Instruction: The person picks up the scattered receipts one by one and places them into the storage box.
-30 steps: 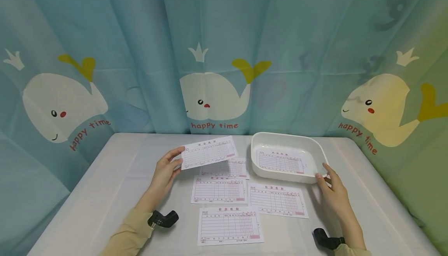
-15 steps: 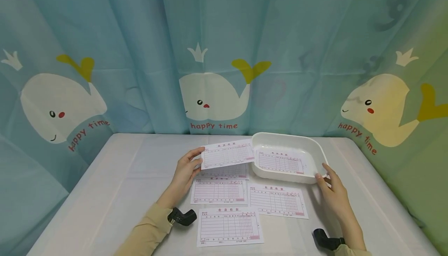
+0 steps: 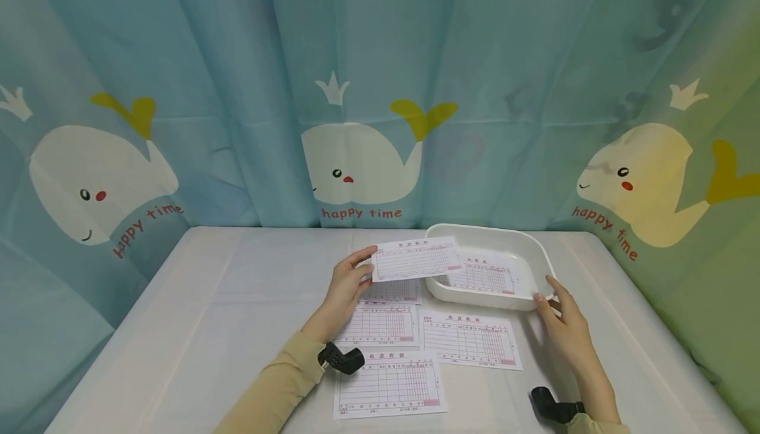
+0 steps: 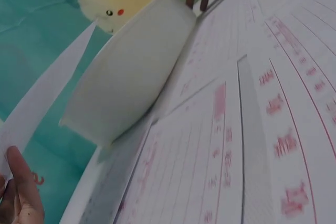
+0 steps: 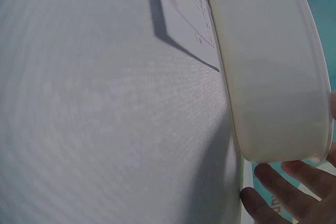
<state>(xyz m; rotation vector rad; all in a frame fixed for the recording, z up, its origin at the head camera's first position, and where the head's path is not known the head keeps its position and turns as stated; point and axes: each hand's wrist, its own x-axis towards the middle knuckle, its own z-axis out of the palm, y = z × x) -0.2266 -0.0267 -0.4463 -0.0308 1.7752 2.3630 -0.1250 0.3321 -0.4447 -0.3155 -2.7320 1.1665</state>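
My left hand (image 3: pixel 346 289) pinches a receipt slip (image 3: pixel 415 259), printed with a red grid, by its left edge. The slip is raised and tilted, its right end overlapping the left side of a white plastic basin (image 3: pixel 483 298). In the left wrist view the same slip (image 4: pixel 50 85) shows nearly edge-on, level with the upper part of the basin wall (image 4: pixel 131 72). My right hand (image 3: pixel 567 328) grips the basin's near right corner, thumb on the rim; the right wrist view shows its fingers (image 5: pixel 286 190) spread at the basin's end. Another receipt slip (image 3: pixel 491 278) lies inside, partly covered.
Several more receipt slips lie on the white table (image 3: pixel 237 309): one slip (image 3: pixel 472 338) before the basin, another slip (image 3: pixel 392 388) nearest the front, partly behind the left wrist's black camera (image 3: pixel 341 359). A blue curtain (image 3: pixel 368 38) with whale prints hangs behind the table.
My left hand has moved right with the receipt slip, bringing its right end from above the other slips to over the basin's left side. The right hand and basin stay where they were.
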